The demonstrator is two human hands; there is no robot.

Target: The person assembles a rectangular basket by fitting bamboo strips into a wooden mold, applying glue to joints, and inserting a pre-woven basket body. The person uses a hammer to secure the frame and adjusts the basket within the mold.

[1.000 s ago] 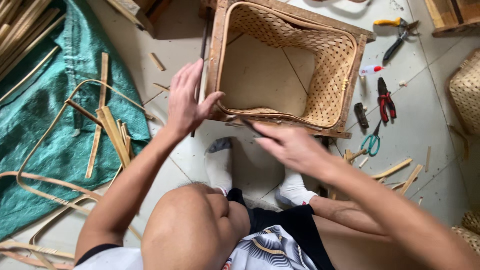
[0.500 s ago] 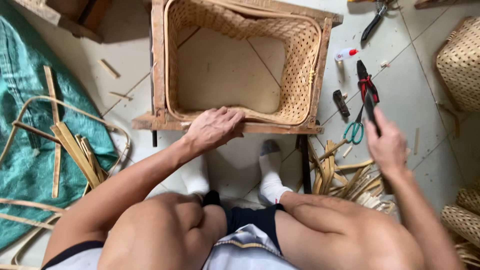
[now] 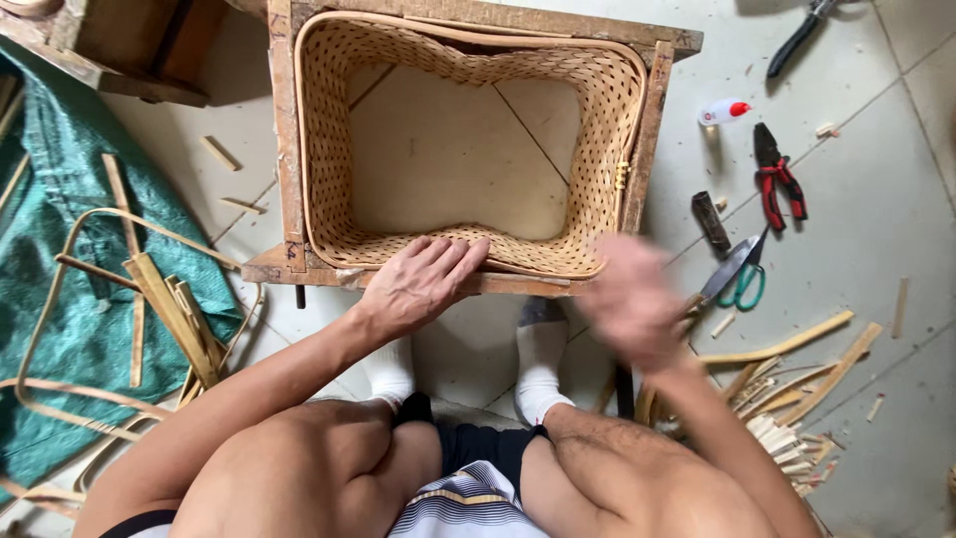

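A woven cane basket (image 3: 321,130) sits inside a square wooden frame (image 3: 283,120) on the tiled floor in front of me. My left hand (image 3: 423,284) lies flat on the basket's near rim and the frame's front bar, palm down, gripping nothing. My right hand (image 3: 627,299) is blurred with motion just off the frame's near right corner. I see only its back, so whether it holds anything is hidden. My feet in white socks rest below the frame.
To the right lie green-handled scissors (image 3: 742,281), red pliers (image 3: 775,184), a dark knife (image 3: 710,221), a small glue bottle (image 3: 724,112), black pliers (image 3: 805,35) and several bamboo strips (image 3: 787,399). On the left are a green tarp (image 3: 60,299) with bent cane (image 3: 174,311) and a wooden box (image 3: 110,50).
My right hand has swung left from the tools by the scissors toward the frame's near right corner. My left hand has stayed on the basket's front rim.
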